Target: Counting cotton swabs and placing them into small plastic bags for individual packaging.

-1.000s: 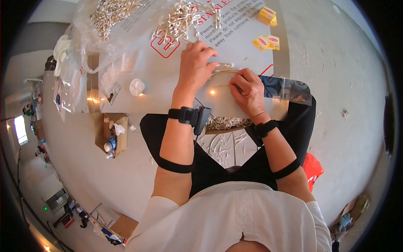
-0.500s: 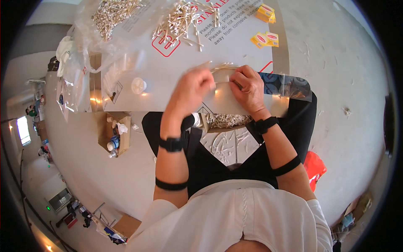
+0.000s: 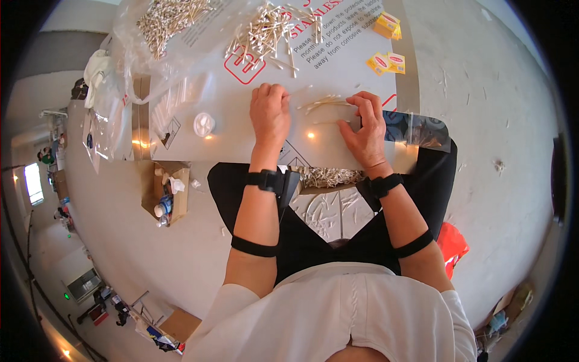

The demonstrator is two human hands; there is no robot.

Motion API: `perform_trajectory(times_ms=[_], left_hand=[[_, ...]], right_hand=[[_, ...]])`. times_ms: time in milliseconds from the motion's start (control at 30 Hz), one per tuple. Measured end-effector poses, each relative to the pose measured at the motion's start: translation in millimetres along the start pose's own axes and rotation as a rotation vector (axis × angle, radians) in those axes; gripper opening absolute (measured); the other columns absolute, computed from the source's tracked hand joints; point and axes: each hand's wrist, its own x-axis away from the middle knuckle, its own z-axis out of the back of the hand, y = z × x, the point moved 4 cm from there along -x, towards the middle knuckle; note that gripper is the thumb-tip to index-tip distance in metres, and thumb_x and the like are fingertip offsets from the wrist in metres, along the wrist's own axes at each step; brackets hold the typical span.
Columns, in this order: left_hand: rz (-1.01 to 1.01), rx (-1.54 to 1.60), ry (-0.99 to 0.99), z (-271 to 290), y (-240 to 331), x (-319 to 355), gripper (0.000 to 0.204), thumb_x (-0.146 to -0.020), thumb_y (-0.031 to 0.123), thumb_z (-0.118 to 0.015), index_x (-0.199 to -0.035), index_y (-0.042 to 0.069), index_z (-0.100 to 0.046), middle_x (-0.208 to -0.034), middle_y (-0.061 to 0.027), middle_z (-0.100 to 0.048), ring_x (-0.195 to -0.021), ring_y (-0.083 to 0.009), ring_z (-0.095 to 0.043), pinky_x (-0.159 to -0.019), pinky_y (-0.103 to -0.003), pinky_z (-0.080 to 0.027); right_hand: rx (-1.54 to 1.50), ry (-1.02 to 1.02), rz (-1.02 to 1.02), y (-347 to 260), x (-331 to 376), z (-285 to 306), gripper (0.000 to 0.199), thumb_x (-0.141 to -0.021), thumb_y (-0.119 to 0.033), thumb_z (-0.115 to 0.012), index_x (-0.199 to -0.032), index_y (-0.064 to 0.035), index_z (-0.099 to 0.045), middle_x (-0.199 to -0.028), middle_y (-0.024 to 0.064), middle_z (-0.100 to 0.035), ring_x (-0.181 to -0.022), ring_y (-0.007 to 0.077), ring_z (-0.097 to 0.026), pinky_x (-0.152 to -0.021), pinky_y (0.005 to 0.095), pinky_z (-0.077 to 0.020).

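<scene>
My left hand is above the metal-coloured table, its fingers curled together. A cotton swab juts out to the right from its fingertips, slightly blurred. To the right, my right hand rests with thumb and forefinger apart. Between the hands lies a small bunch of cotton swabs, its right ends close to the right fingertips. One more swab lies just below that bunch, near the right thumb. Farther back is a loose heap of cotton swabs.
A clear plastic bag of swabs lies far left. A round clear container stands left of my hands. Small yellow boxes sit at the far right. Below the table edge is a box of swabs; a cardboard box stands on the floor.
My hands have drawn apart: the left has swung up and slightly left, now with a swab showing at its fingertips. The right has opened its pinch beside the small bunch.
</scene>
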Motion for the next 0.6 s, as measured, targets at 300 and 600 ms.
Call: perform_trajectory(times_ms=[300,600], left_hand=[[0.106,0.132,-0.028,-20.7,20.5,-27.2,0.018,-0.078,0.021,-0.070,-0.080,0.004,-0.063,-0.086,-0.0133,-0.062,-0.089,-0.0351,-0.058,-0.076,-0.046,-0.047],[0.491,-0.290,-0.143,-15.4,-4.9,-68.5,0.032,-0.080,0.029,-0.068,-0.089,-0.002,-0.063,-0.084,-0.0192,-0.067,-0.086,-0.0376,-0.065,-0.078,-0.047,-0.053]], right_hand=[[0.007,-0.015,-0.013,4.9,2.4,3.0,0.031,-0.068,-0.003,-0.069,-0.098,-0.0037,-0.060,-0.106,0.0134,-0.056,-0.092,0.0335,-0.061,-0.078,0.0390,-0.0519],[-0.023,-0.027,-0.024,5.4,1.0,0.9,0.026,-0.071,-0.003,-0.067,-0.096,-0.0051,-0.061,-0.104,0.0132,-0.058,-0.087,0.0334,-0.063,-0.076,0.0386,-0.0530]])
